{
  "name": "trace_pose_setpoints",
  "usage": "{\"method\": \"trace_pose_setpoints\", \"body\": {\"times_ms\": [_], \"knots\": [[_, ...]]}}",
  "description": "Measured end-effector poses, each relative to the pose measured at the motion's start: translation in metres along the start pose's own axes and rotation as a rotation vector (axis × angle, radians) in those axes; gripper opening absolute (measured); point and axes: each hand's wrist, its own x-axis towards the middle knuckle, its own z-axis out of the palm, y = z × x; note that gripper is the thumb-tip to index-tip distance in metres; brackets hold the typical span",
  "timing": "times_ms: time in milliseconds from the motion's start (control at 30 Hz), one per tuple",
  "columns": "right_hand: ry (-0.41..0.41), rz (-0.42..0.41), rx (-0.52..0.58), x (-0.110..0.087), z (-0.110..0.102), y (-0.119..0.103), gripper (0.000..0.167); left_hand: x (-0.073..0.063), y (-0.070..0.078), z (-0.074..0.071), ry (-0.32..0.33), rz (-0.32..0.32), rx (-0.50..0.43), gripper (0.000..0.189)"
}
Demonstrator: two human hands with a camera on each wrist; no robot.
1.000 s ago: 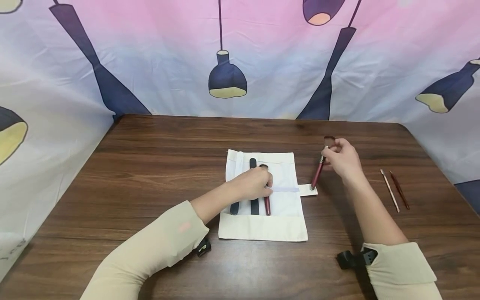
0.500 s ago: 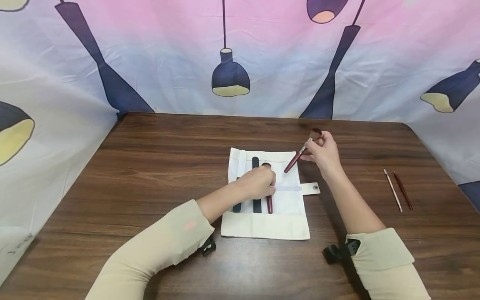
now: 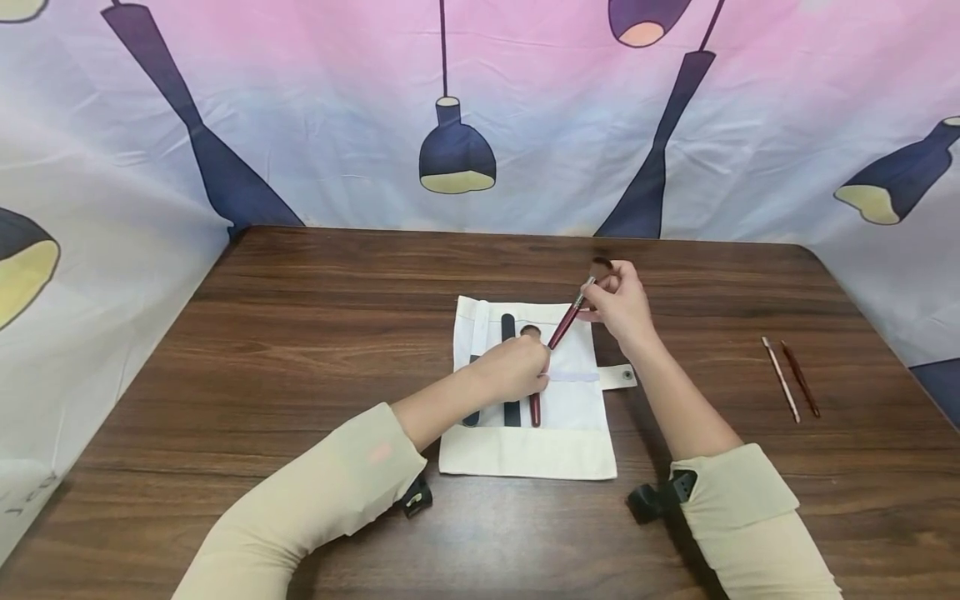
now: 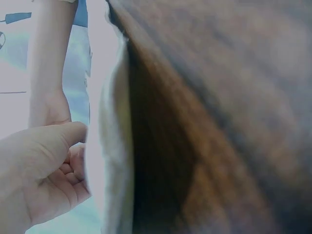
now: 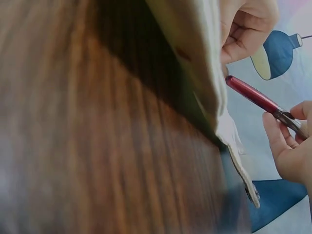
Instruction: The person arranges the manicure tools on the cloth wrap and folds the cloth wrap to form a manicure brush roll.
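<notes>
Right hand pinches a red brush at its metal collar, tilted over my white pouch, mid-surface. Left hand curled over the pouch, grip can't be told; second brush beneath, black strips beside. Thin sticks near the right edge.

A red-handled brush with dark bristles is pinched by the right hand, tilted, its handle end pointed near and left over a white cloth pouch. The pouch is laid open; its pale band is pinched by the left hand, by which a second brush is partly covered.
</notes>
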Motion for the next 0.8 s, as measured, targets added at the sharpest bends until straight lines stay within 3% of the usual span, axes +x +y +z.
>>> {"method": "trace_pose_setpoints", "body": {"times_ms": [133, 400, 567, 800], "knots": [[-0.034, 0.049, -0.045, 0.0017, 0.0027, 0.0018, 0.057, -0.0019, -0.001, 0.0008, 0.008, 0.008, -0.024, 0.017], [-0.081, 0.1, -0.182, 0.0038, 0.0068, 0.006, 0.052, -0.0047, -0.0025, 0.0004, 0.026, 0.027, -0.043, 0.014], [-0.112, 0.143, -0.262, 0.0032, 0.0079, 0.0057, 0.058, -0.0048, -0.003, 0.0001, 0.032, 0.035, -0.031, 0.017], [-0.147, 0.179, -0.296, 0.0035, 0.0092, 0.005, 0.056, -0.0049, -0.0037, 0.0017, 0.041, 0.043, -0.032, 0.015]]}}
